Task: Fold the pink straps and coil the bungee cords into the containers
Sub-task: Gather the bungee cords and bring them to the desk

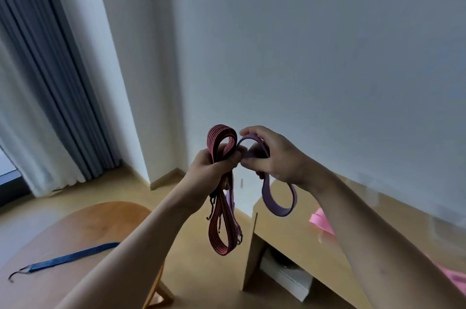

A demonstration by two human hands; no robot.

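Bungee cord, red with dark stripes [214, 230], hangs in mid-air in front of the person. It is folded into several long loops whose long axis runs nearly straight up and down. A short bend stands up above the left hand [211, 167], and the longer loops drop below it with dark hooks showing among the strands. The left hand's fingers are curled in a fist round the middle of this bundle. Just beside it, knuckles nearly touching, the right hand [277, 157] holds a purple cord [267, 199] with fingers and thumb curled round it. One arc of that cord rises over the hand toward the left fist, and a rounded loop hangs below the palm, pointing down. A purple strand also trails down beside the red loops. Below on the left, a blue bungee cord [73, 255] lies stretched across a rounded wooden table [88, 223], its hooked end toward the near left edge. On the right, pink straps [321, 223] lie on a low, pale wooden cabinet [290, 230] set against the white wall [302, 43]. Grey and white curtains [37, 106] hang at the left over a light wooden floor [201, 283].
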